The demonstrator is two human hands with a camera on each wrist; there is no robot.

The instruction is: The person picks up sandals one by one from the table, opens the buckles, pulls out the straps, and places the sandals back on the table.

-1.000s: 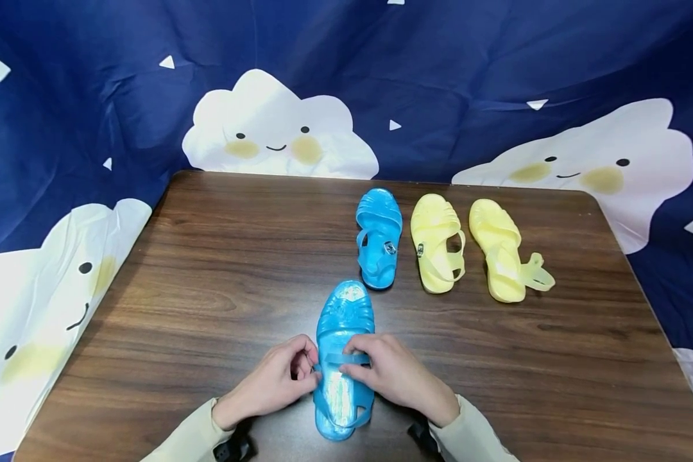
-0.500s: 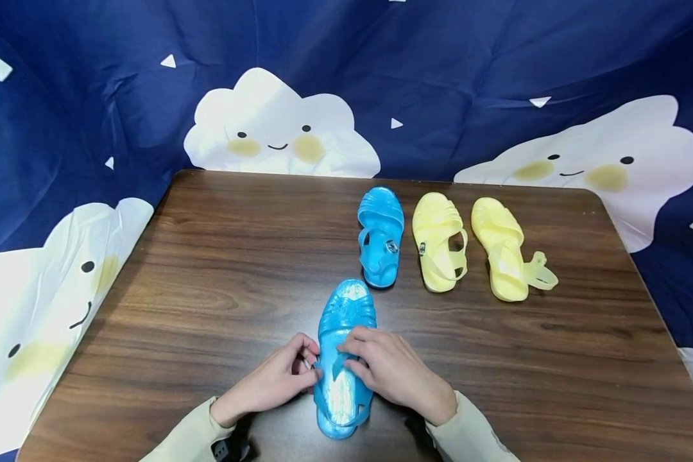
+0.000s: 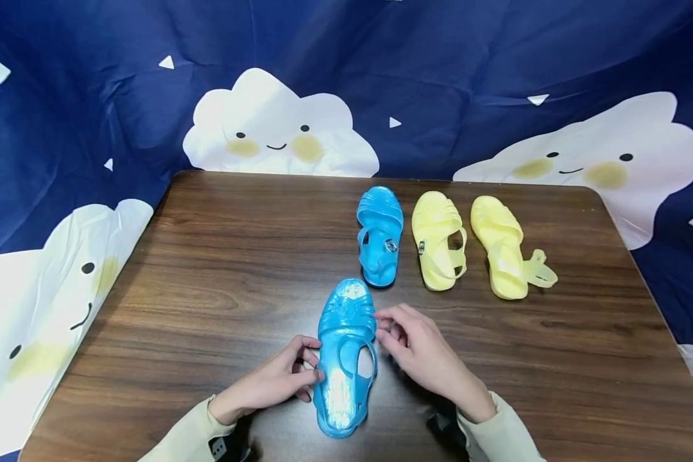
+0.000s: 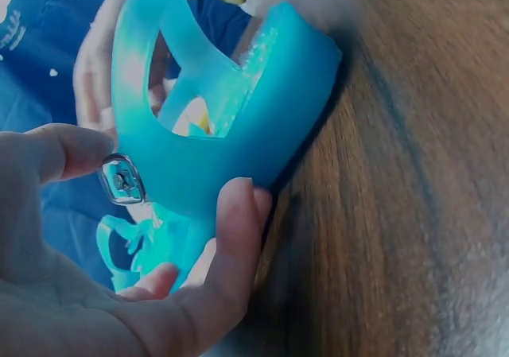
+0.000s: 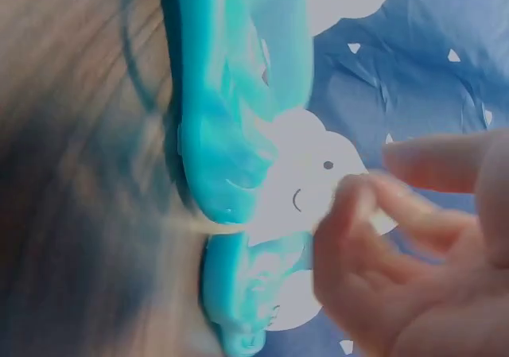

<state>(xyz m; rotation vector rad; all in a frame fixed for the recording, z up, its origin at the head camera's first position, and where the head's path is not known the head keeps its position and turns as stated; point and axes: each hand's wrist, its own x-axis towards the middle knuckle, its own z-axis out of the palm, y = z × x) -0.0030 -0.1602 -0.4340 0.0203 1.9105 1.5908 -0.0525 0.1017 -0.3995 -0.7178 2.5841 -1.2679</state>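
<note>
A glossy blue sandal (image 3: pixel 346 314) lies toe-away near the front of the table, its strap loop (image 3: pixel 373 359) standing at the right edge. My left hand (image 3: pixel 277 378) rests along its left side. In the left wrist view the thumb touches the sandal by its metal buckle (image 4: pixel 122 180), while another finger lies against the lower side. My right hand (image 3: pixel 424 350) is right of the toe part, fingertips close to its edge. In the right wrist view its fingers (image 5: pixel 350 206) are loosely curled with nothing between them.
Along the back of the brown wooden table (image 3: pixel 237 256) lie a second blue sandal (image 3: pixel 379 205), a yellow sandal (image 3: pixel 433 215) and another yellow sandal (image 3: pixel 491 218) with its strap spread right. A blue curtain (image 3: pixel 427 58) with clouds stands behind.
My right hand has let go of the strap and moved right and away from me. The strap has swung from across the insole toward the right edge. My left hand has stayed beside the sandal.
</note>
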